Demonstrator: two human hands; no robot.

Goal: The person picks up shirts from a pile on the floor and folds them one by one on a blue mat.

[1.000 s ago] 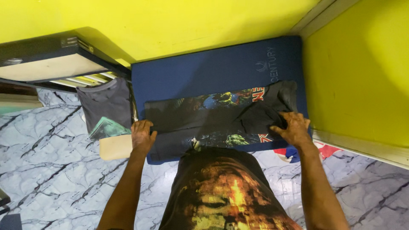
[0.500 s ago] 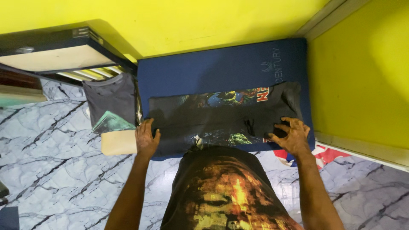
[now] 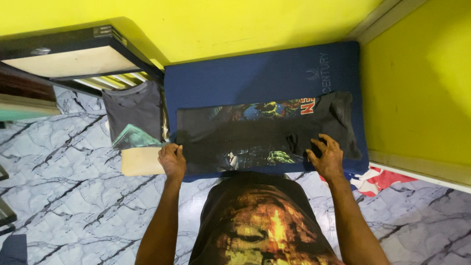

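Note:
A black T-shirt [image 3: 255,135] with a colourful print lies folded lengthwise on a dark blue mattress [image 3: 245,78]. My left hand [image 3: 171,161] rests on the shirt's near left corner, fingers curled over the edge. At the shirt's near right end my right hand [image 3: 326,157] presses down with fingers spread. My own printed shirt [image 3: 255,221] fills the bottom middle of the view.
A folded grey T-shirt [image 3: 135,115] lies on a tan board [image 3: 142,162] left of the mattress. A dark low table [image 3: 64,54] stands at the upper left. Yellow walls [image 3: 417,83] close in behind and at right. A red, white and blue cloth [image 3: 375,179] lies on the marble-patterned floor [image 3: 64,196].
Both hands have slid a little toward me along the shirt's near edge. The right hand has moved left off the sleeve end, and the shirt lies flatter.

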